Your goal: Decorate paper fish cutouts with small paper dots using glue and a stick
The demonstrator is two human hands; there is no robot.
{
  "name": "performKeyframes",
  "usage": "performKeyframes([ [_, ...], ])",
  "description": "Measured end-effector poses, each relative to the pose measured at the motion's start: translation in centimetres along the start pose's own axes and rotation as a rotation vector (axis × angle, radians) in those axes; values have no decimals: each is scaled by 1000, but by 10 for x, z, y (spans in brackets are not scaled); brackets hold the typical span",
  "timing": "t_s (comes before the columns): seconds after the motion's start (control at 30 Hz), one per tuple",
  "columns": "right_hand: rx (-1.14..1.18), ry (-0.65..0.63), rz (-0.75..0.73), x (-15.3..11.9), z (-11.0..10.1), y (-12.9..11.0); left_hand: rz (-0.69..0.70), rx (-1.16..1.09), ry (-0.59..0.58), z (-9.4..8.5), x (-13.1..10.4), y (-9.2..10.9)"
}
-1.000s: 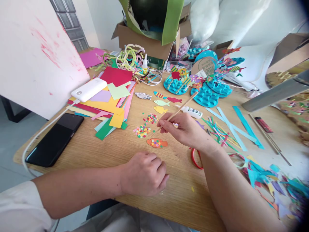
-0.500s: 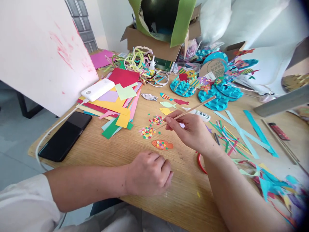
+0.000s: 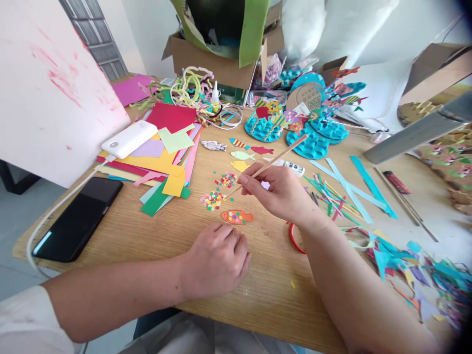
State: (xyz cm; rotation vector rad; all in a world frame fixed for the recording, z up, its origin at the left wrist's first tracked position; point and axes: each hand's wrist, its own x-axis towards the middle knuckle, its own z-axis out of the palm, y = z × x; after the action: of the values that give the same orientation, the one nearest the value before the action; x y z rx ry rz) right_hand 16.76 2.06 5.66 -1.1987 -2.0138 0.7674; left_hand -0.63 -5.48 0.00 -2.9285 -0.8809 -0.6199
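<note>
Two hands [image 3: 217, 259] [image 3: 275, 192], one phone [image 3: 78, 220], two white bottles [image 3: 295, 169], two dot piles [image 3: 213, 200] and at least six flat fish [image 3: 236, 217] are showing.

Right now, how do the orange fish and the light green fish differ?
The orange fish carries multicoloured dots; the light green fish shows none. The orange fish lies just beyond the left hand; the light green fish lies farther off, among other cutout fish. Both lie flat, heads toward the picture's left.

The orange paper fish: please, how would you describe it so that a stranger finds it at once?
On the wooden table, find the left hand. The orange paper fish lies just beyond its knuckles. Unlike the loose fish farther back, it carries round multicoloured dots.
</note>
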Motion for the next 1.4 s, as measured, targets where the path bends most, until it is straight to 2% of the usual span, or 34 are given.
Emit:
performKeyframes([
  [0.93, -40, -33, 4, 1, -7, -1, 8, 40, 40, 1, 0, 0],
  [1.17, -81, -47, 33, -1, -6, -4, 208, -25, 3, 3, -3, 1],
  [1.4, -49, -46, 8, 0, 1, -6, 198, -52, -12, 3, -3, 1],
])
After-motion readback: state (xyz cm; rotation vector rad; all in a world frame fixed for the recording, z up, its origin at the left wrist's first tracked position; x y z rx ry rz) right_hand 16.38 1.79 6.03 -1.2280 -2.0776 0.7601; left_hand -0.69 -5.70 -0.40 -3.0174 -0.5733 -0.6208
